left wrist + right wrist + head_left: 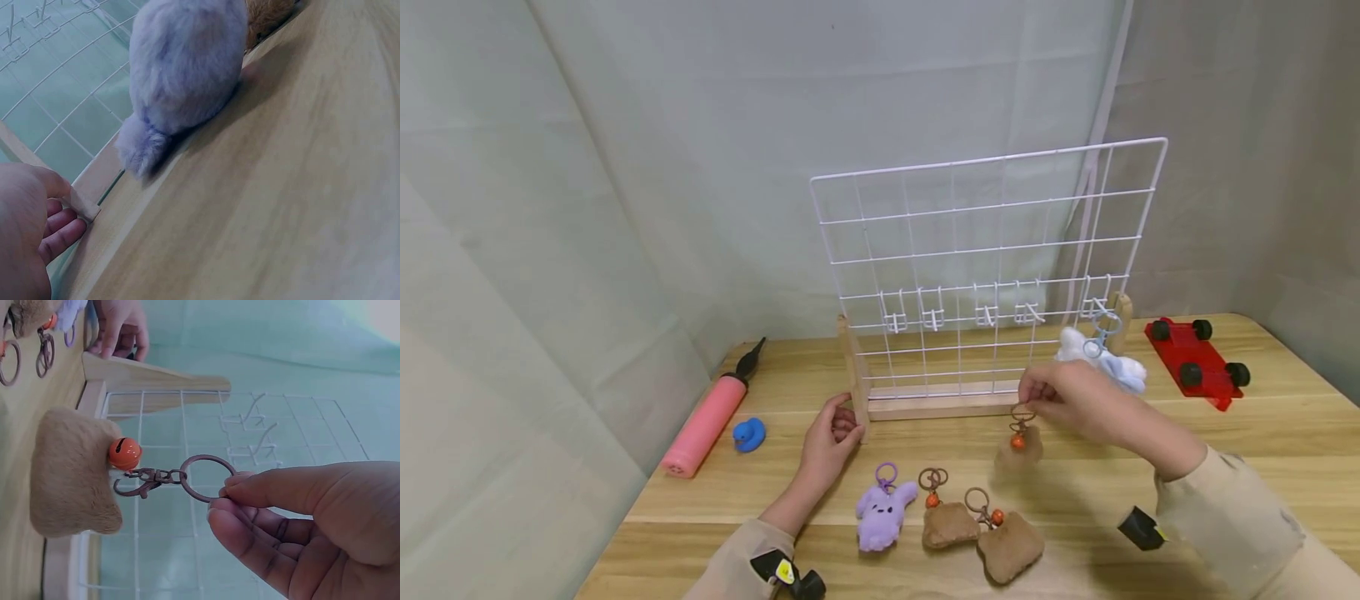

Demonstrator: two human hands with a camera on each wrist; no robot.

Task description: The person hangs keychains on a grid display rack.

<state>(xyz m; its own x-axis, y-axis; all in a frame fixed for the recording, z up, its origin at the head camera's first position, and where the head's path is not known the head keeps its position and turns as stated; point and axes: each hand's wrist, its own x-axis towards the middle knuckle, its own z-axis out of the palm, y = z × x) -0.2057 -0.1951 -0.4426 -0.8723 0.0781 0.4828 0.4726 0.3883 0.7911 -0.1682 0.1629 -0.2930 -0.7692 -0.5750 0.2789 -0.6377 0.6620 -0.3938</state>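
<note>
My right hand pinches the metal ring of a brown plush keychain between thumb and fingertips. The plush hangs from its clasp with an orange bell, in front of the rack's wooden base. At the rack's left end, my left hand grips the wooden foot. White hooks hang in a row on the wire grid. A white plush keychain with a blue ring hangs from the rightmost one, partly behind my right hand.
In front of the rack lie a purple plush keychain and two brown ones. To the left are a pink hand pump and a blue duck. A red toy car chassis sits at the right.
</note>
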